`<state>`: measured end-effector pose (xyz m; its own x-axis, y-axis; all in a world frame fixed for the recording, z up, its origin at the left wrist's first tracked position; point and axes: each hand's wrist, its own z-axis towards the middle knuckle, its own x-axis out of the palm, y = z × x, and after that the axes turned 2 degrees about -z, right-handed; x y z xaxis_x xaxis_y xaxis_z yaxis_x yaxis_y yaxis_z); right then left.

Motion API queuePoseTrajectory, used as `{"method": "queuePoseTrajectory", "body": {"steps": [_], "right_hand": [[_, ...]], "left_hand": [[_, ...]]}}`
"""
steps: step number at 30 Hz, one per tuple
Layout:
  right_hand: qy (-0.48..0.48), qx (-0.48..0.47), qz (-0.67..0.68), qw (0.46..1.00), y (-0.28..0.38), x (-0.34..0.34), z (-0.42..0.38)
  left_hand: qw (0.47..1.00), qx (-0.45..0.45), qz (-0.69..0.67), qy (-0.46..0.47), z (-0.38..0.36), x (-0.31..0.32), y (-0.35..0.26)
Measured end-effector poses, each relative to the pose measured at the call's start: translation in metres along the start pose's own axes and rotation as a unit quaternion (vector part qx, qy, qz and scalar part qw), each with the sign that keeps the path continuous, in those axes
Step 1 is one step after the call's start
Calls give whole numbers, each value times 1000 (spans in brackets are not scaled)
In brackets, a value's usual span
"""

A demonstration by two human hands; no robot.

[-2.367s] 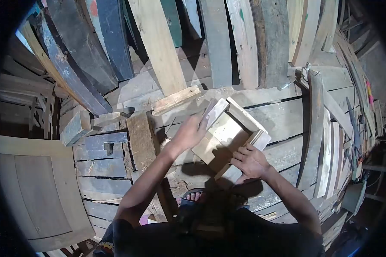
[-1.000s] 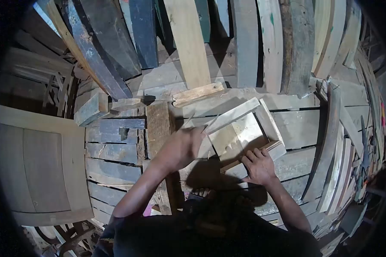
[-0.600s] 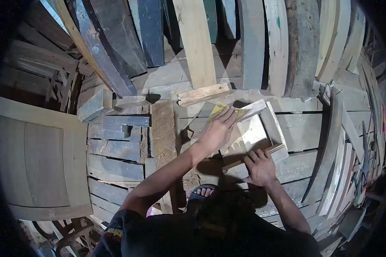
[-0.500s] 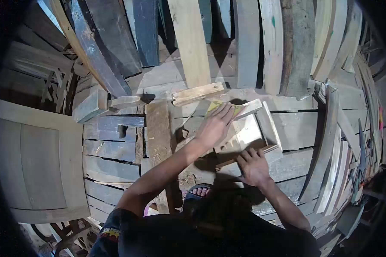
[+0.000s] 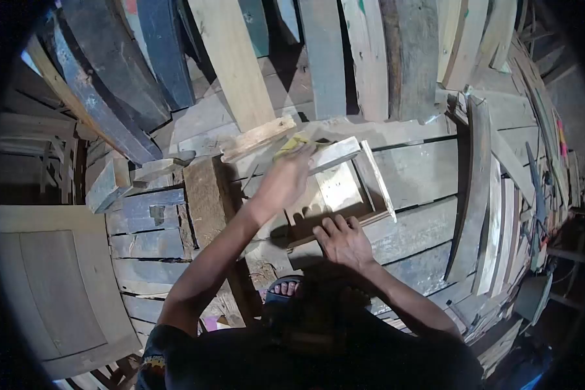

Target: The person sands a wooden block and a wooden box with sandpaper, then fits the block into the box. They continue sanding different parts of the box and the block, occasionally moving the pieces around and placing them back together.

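A small, open wooden box (image 5: 338,153) rests on the plank surface in front of me, its inside brightly lit. My left hand (image 5: 285,181) is closed on a yellow sheet (image 5: 294,144) at the left end of the box's far wall. The sheet is partly hidden under its fingers, and the hand is blurred. My right hand (image 5: 346,246) has its fingers bent over the near wall of the box and grips it.
A thick rough beam (image 5: 208,201) lies left of the box, and a short wood piece (image 5: 259,138) sits beyond it. Long boards (image 5: 234,65) lean at the back. A panelled door (image 5: 62,286) is at left; curved slats (image 5: 471,195) stand at right.
The view has turned, so the surroundings appear shifted left. My left hand has slid with the yellow sheet leftward along the far wall. My right hand still grips the near wall.
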<state>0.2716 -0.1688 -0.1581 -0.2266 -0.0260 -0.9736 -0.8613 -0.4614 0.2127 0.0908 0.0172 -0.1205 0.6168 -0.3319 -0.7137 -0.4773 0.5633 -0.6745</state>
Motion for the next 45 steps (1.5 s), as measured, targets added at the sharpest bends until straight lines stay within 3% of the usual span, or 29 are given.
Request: {"method": "queuePoseTrajectory", "body": {"steps": [3,4,8,12,15,20,23,24,28,33,35,38,41,42,43,44,45], "right_hand": [[10,2,1,1000,1,-5,2],[5,6,0,1000,2,-9,4],[-15,2,-9,1000,0,-4,1],[1,3,-10,1000,1,-10,1],[-1,0,-35,999,1,-8,2],[-35,-5,-34,999,0,-4,0],[-46,-5,-56,997,-3,3,3],[-48,-4,-51,998,-1,0,3],[-35,5,-44,998,1,-12,7],[-58,-12,-87,994,-1,-6,5],[-63,-11,-57,996,-1,-11,6],[-65,-9,-85,994,-4,0,5],[-74,-15,-76,994,-6,-2,7],[-91,-16,-82,992,-9,-5,9],[-100,-12,-80,992,-3,-7,6],[-20,10,-51,998,1,-10,3],[-19,16,-28,999,5,-21,6]], "left_hand": [[991,-120,33,45,1,-9,-24],[998,-41,32,-36,-4,1,-16],[988,-131,48,63,-13,-14,12],[1000,-5,9,-2,-19,-28,-5],[996,-57,16,74,-15,-36,10],[989,-118,-63,69,-16,-40,11],[998,-45,-36,13,-15,-41,-9],[982,-157,-56,90,-17,-47,-7],[993,-71,-53,80,-10,-37,14],[987,-124,-69,76,-9,-50,-16],[984,-115,-92,100,-12,-50,5],[989,-115,-70,66,-11,-49,-16],[992,-53,-72,87,-18,-38,33],[990,-102,-77,57,-13,-42,3],[992,-81,-74,67,-14,-44,9],[992,-66,-71,75,-19,-44,22],[994,-47,-65,72,-23,-42,35]]}}
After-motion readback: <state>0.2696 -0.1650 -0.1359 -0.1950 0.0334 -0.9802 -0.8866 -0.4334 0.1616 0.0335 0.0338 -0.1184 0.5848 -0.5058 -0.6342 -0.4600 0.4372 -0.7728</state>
